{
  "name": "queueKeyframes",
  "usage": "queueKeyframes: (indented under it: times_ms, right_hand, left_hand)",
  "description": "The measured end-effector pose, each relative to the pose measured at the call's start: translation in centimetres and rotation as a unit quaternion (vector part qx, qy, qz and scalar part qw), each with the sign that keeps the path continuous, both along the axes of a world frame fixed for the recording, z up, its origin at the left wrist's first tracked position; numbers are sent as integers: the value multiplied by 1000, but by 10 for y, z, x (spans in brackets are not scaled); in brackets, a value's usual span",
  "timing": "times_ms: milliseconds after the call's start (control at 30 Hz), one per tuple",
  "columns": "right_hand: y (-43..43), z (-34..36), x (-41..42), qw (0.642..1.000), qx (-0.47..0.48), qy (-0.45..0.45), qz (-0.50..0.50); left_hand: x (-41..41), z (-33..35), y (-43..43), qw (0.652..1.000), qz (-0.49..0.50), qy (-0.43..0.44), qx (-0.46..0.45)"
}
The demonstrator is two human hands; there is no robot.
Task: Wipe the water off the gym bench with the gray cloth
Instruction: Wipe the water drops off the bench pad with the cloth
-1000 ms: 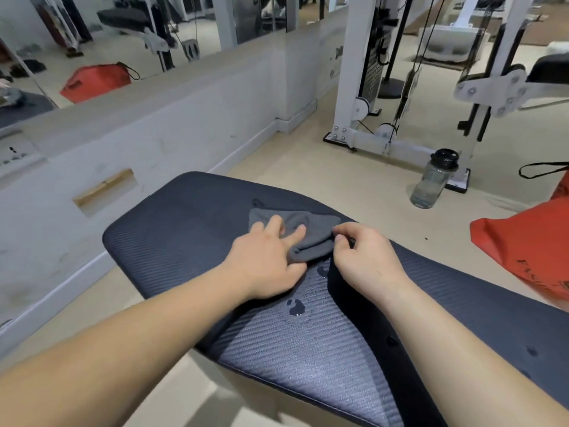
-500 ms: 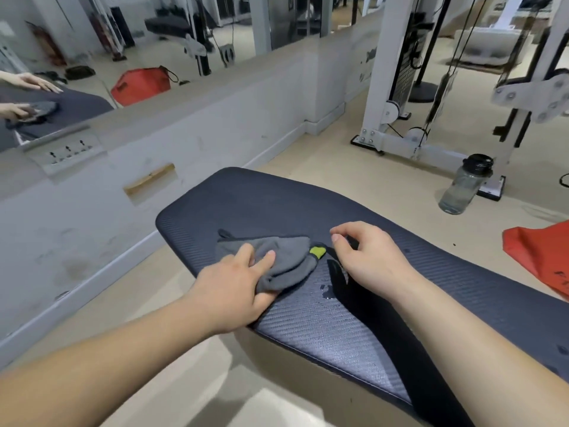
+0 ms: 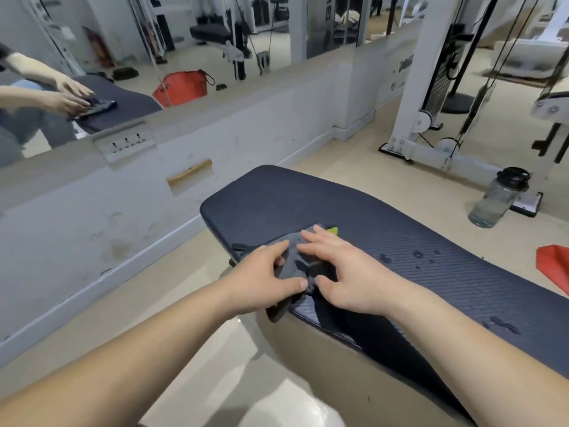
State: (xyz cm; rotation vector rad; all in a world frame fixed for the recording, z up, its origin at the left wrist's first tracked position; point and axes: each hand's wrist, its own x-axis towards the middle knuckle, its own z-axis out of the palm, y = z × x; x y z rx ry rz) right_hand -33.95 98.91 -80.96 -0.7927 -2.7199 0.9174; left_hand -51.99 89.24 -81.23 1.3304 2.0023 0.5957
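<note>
The bench (image 3: 323, 204) pad is dark vinyl with a fine ribbed weave and a faint sheen. The cloth (image 3: 294, 266) is soft, matt gray fabric. Water (image 3: 417, 254) beads glossy on the pad. The bottle (image 3: 492, 204) is clear plastic, black-capped. The floor (image 3: 261, 396) is smooth and shiny; the wall (image 3: 92, 217) is matt and scuffed.

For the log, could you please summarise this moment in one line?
left hand, right hand: on gray cloth | gym bench: water drops unwiped
</note>
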Motion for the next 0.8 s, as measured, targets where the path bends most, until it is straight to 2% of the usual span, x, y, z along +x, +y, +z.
queueKeyframes:
  times_ms: [67, 100, 167, 267, 367, 500, 600, 667, 800]
  right_hand:
    - [-9, -6, -12, 997, 35, -49, 46]
    - [-12, -10, -17, 993, 61, -83, 59]
    - [-13, -20, -26, 985, 100, -130, 58]
    - [2, -24, -36, 986, 97, -129, 31]
    - [28, -28, -50, 987, 86, -132, -41]
    - [50, -32, -60, 969, 118, -168, -139]
    - [33, -26, -61, 970, 130, -186, -86]
    - [14, -23, -59, 976, 112, -183, -28]
    - [-5, -12, -37, 989, -16, -139, 53]
  left_hand:
    - [-9, -10, -13, 994, 78, -63, 51]
    - [-13, -19, -18, 991, 98, -53, 75]
    - [-24, -32, -24, 989, 96, 29, 107]
    - [-41, -31, -18, 984, 66, 96, 137]
    - [-59, -35, -15, 981, 61, 121, 135]
    - [-82, -44, -24, 980, 55, 146, 124]
    - [-81, -42, -27, 971, 31, 173, 162]
    - [-67, -37, -26, 966, -23, 183, 183]
    - [-35, -39, -18, 947, -154, 238, 148]
